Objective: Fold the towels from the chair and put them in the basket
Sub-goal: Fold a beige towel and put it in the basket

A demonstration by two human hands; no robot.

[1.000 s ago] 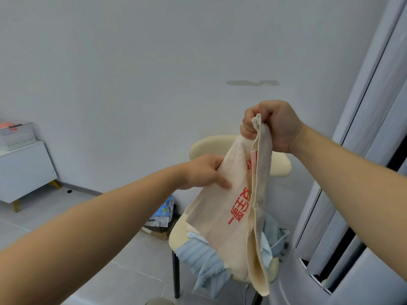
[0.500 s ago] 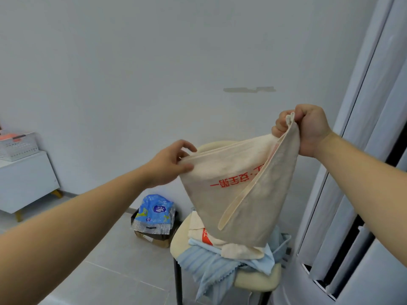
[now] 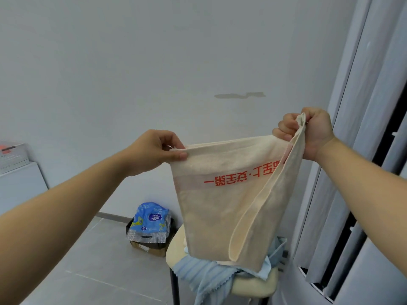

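Sagging nubby cream towel [image 3: 209, 214], red-lettered

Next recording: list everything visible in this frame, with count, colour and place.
beige towel: one, beige with red print, held up above the chair
blue cloths: count unclear, light blue, heaped on the chair seat
chair: one, cream seat, dark legs, below the towel
plastic pack: one, blue, on the box
box: one, brown, on the floor left of the chair
cabinet: one, white, far left
crate: one, pale grey, on the cabinet
tall unit: one, pale grey, right edge
left hand: pinches the towel's top left corner
right hand: grips the top right corner
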